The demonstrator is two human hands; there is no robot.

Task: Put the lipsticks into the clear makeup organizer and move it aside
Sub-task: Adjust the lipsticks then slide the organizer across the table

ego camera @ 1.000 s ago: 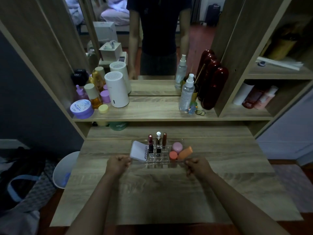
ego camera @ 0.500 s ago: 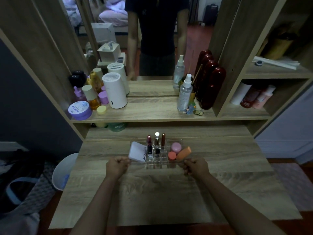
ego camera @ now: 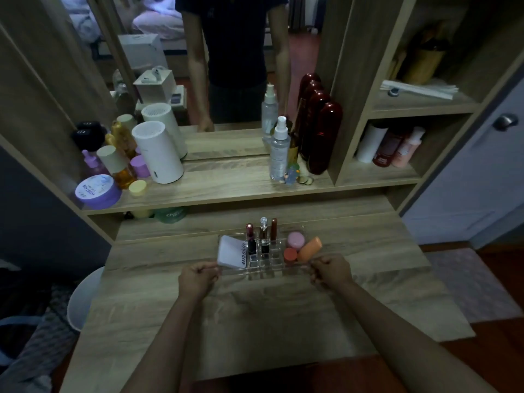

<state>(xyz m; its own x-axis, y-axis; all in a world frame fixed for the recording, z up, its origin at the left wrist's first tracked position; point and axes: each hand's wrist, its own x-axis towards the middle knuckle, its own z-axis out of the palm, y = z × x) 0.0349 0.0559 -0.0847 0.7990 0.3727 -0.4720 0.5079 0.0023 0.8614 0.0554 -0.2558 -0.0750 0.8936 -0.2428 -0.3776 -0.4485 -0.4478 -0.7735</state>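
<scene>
The clear makeup organizer (ego camera: pixel 262 269) stands on the wooden desk (ego camera: pixel 255 316), near its middle. Three lipsticks (ego camera: pixel 263 235) stand upright in its back slots. A white compact (ego camera: pixel 231 255) leans in its left section, and a pink jar (ego camera: pixel 295 240), a small orange jar (ego camera: pixel 290 255) and an orange tube (ego camera: pixel 309 249) fill its right section. My left hand (ego camera: pixel 197 277) grips the organizer's left front corner. My right hand (ego camera: pixel 330 271) grips its right front corner.
The shelf (ego camera: pixel 226 191) behind holds a white cylinder (ego camera: pixel 157 153), a purple tub (ego camera: pixel 96 191), several small bottles, a spray bottle (ego camera: pixel 279 150) and dark red bottles (ego camera: pixel 321 137) in front of a mirror. A white bin (ego camera: pixel 82 299) stands left of the desk.
Both hands stay closed on the organizer's front corners. The organizer sits in about the same spot on the desk; the view has shifted slightly.
</scene>
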